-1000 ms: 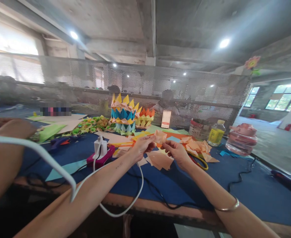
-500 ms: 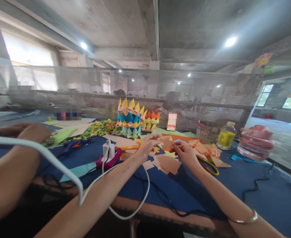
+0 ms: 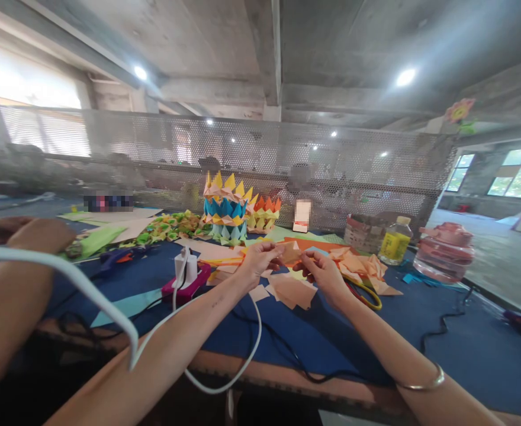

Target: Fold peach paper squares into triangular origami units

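Observation:
A small piece of peach paper is held up between my two hands above the blue table. My left hand pinches its left side. The fingertips of my right hand are closed on its right edge. Below them lie several loose peach paper pieces. Folded peach pieces are heaped just beyond my right hand, with yellow-handled scissors partly hidden by my wrist. Behind my hands stands a tiered crown-like paper piece in yellow, blue and peach, beside a smaller orange and yellow one.
A co-worker's arm reaches in at the left. A white cable crosses in front, near a purple power strip. At the right stand a yellow-labelled bottle and a pink water jug. A mesh screen rises behind.
My right hand has come slightly closer to my left, and its fingertips are now at the paper's edge. The whole view has shifted a little, so everything sits further left.

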The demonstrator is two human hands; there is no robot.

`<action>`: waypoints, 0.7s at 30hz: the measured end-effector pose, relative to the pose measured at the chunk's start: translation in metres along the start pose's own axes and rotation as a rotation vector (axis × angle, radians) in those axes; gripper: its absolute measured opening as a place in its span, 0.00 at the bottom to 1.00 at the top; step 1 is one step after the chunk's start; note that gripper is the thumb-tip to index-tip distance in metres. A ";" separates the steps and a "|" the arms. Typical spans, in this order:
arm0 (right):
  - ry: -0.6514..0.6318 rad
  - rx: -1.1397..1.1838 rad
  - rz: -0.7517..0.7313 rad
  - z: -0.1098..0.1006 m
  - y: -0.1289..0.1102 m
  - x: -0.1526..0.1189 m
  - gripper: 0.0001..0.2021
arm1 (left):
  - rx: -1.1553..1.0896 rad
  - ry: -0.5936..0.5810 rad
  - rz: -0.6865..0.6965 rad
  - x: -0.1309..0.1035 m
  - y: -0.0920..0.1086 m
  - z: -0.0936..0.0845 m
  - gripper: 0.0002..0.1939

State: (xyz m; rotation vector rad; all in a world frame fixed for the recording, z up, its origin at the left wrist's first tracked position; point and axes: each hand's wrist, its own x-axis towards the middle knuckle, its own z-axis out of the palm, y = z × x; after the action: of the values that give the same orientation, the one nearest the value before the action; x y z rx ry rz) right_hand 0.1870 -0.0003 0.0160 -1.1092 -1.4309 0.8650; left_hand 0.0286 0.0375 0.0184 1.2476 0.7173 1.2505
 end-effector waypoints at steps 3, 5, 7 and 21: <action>-0.036 0.128 0.080 0.001 -0.001 -0.002 0.14 | 0.003 0.006 -0.008 0.000 -0.002 -0.001 0.15; -0.058 0.193 0.133 0.002 -0.002 -0.003 0.15 | 0.019 0.003 0.006 0.001 -0.005 -0.002 0.16; -0.063 0.236 0.169 0.002 -0.003 -0.004 0.14 | 0.023 -0.018 0.039 0.002 -0.008 -0.003 0.17; -0.084 0.289 0.229 0.001 -0.007 -0.004 0.15 | -0.101 -0.006 0.018 0.001 -0.007 -0.001 0.18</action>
State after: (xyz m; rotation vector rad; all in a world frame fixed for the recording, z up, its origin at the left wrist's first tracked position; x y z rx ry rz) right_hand 0.1852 -0.0059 0.0209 -1.0359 -1.2132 1.2517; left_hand 0.0304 0.0399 0.0114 1.1766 0.6318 1.2823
